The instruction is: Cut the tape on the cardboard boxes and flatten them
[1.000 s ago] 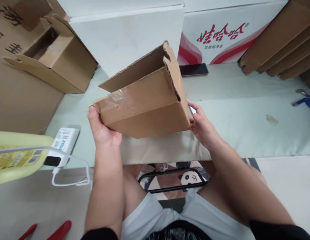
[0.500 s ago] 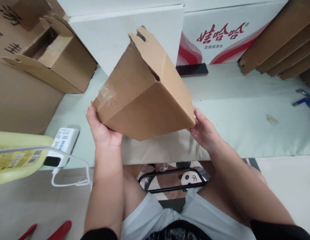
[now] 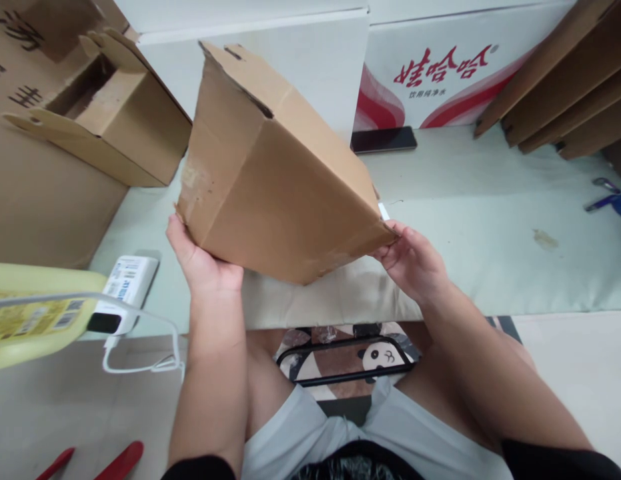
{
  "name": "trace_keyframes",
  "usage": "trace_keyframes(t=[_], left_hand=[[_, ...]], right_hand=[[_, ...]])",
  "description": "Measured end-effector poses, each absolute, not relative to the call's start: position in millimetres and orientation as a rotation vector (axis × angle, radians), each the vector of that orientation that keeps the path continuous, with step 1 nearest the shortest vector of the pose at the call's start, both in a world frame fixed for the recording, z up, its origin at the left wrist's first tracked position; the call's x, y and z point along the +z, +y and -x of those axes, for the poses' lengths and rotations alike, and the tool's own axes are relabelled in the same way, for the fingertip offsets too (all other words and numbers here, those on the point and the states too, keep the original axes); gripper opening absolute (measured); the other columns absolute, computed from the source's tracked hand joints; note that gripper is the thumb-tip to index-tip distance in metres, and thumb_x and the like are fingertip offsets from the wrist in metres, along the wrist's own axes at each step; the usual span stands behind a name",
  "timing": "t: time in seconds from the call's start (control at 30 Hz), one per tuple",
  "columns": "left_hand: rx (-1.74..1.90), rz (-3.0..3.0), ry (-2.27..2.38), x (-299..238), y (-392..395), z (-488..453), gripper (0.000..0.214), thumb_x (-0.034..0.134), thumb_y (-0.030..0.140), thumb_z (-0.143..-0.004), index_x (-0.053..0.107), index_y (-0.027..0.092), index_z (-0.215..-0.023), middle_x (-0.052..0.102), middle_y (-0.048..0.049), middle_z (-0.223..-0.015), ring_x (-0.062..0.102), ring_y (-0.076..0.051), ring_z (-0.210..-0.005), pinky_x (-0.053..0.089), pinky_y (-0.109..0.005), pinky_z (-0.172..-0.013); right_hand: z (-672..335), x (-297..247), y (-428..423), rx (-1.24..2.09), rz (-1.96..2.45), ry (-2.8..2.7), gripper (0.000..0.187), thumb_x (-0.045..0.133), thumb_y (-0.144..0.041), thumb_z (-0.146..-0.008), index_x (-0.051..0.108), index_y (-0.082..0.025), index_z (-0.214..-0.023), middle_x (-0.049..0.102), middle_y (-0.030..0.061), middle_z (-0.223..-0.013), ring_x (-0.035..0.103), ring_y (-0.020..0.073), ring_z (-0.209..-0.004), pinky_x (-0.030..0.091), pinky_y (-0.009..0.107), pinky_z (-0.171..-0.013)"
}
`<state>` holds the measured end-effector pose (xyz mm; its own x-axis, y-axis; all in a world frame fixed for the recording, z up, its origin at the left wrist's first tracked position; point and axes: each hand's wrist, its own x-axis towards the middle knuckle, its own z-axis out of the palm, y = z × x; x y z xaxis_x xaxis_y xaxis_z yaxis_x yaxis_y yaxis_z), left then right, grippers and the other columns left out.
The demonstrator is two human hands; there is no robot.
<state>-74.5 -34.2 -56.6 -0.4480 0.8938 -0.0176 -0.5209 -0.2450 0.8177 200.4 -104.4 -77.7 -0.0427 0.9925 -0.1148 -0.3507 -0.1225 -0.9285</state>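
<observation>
A brown cardboard box [image 3: 285, 187] is held tilted in front of me, above the front edge of the pale green covered surface. My left hand [image 3: 203, 260] grips its lower left corner, thumb on the near side and the other fingers hidden beneath. On the opposite side, my right hand [image 3: 413, 257] pinches the lower right corner between thumb and fingers. A torn, scuffed patch shows on the box's left face. Its upper edge has a slot and a dark gap along the fold. The inside of the box cannot be seen.
Another cardboard box [image 3: 135, 127] stands at the left. White cartons [image 3: 440, 80] line the back, with a black phone [image 3: 385, 139] before them. Folded cardboard [image 3: 565, 87] leans at the right. A white power bank [image 3: 127, 287] with a cable and a yellow container [image 3: 40, 313] are at left.
The box has turned in my hands, its slotted top swinging left and more of its near face showing. My right hand now pinches its corner. The cardboard at right has shifted slightly.
</observation>
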Motion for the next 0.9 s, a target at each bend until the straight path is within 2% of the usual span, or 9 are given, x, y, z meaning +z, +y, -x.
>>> trace_keyframes(t=[0.1,0.23,0.5,0.73,0.9], left_hand=[[1.842,-0.603,0.924,-56,-34,73,0.046,0.072,0.06,-0.077,0.067,0.023,-0.104,0.076,-0.0016,-0.111,0.062,-0.026,-0.122,0.056,-0.037,-0.1],[1.834,-0.7,0.856,-57,-35,72,0.042,0.071,0.059,-0.08,0.069,0.023,-0.101,0.076,-0.0019,-0.113,0.061,-0.026,-0.126,0.054,-0.038,-0.107],[1.862,-0.788,0.836,-60,-36,72,0.037,0.07,0.056,-0.085,0.07,0.022,-0.1,0.076,-0.0014,-0.108,0.063,-0.024,-0.12,0.053,-0.036,-0.104],[1.858,-0.77,0.861,-59,-36,73,0.037,0.066,0.058,-0.086,0.069,0.024,-0.102,0.076,-0.0013,-0.108,0.062,-0.024,-0.12,0.054,-0.036,-0.102],[1.869,-0.741,0.88,-58,-36,73,0.039,0.069,0.058,-0.083,0.07,0.023,-0.102,0.076,-0.002,-0.108,0.062,-0.025,-0.121,0.054,-0.037,-0.102]], right_hand=[[-203,-74,-107,1.54,0.986,-0.899,0.051,0.068,-0.074,-0.076,0.071,-0.026,-0.093,0.075,0.0031,-0.088,0.073,0.0234,-0.087,0.062,0.043,-0.088],[-203,-70,-108,1.616,0.965,-0.999,0.058,0.063,-0.078,-0.077,0.072,-0.028,-0.104,0.078,0.0049,-0.09,0.076,0.0284,-0.096,0.063,0.046,-0.086],[-194,-76,-108,1.558,0.963,-1.056,0.056,0.058,-0.074,-0.084,0.066,-0.031,-0.12,0.077,0.0047,-0.111,0.072,0.0297,-0.114,0.061,0.047,-0.09],[-191,-77,-111,1.565,0.911,-0.966,0.058,0.07,-0.069,-0.08,0.065,-0.032,-0.124,0.074,0.0062,-0.125,0.067,0.0309,-0.125,0.06,0.05,-0.099],[-193,-78,-110,1.473,1.006,-1.012,0.064,0.069,-0.074,-0.081,0.058,-0.032,-0.128,0.071,0.0073,-0.128,0.067,0.0284,-0.121,0.061,0.044,-0.092]])
